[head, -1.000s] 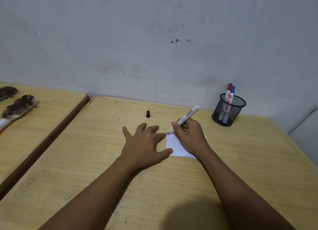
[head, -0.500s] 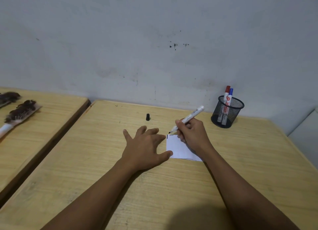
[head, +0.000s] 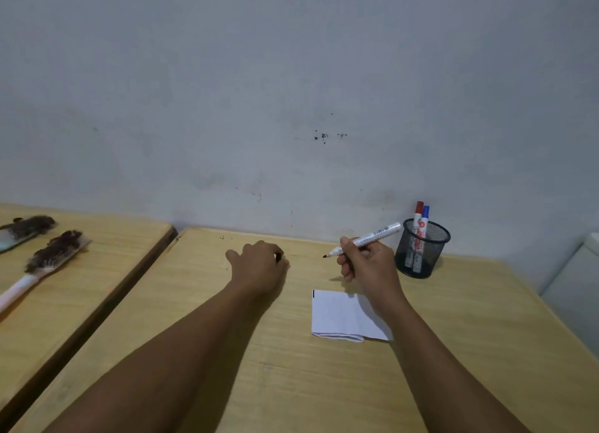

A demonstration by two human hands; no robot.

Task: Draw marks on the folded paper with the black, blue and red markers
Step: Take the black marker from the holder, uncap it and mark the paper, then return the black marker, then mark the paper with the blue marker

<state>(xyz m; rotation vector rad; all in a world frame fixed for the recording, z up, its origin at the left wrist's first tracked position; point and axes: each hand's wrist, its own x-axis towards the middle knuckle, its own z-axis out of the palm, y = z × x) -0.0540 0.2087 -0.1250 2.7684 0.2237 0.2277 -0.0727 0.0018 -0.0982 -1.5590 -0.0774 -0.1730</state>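
The folded white paper (head: 340,314) lies flat on the wooden table (head: 291,367), with a short black mark at its top left corner. My right hand (head: 368,265) holds the uncapped black marker (head: 372,237) above and behind the paper, tip pointing left and off the sheet. My left hand (head: 259,264) is further back on the table, fingers curled over the small black cap (head: 278,257), which shows only partly. The red marker (head: 417,218) and blue marker (head: 424,220) stand capped in a black mesh cup (head: 421,254).
The mesh cup stands close to the right of my right hand, near the grey wall (head: 291,92). A second wooden table (head: 64,286) on the left carries two brushes (head: 55,251). A pale object (head: 573,293) sits past the table's right edge.
My right hand lifted the marker off the paper and moved it back. My left hand left the paper and reached back to the cap. A black mark now shows on the paper.
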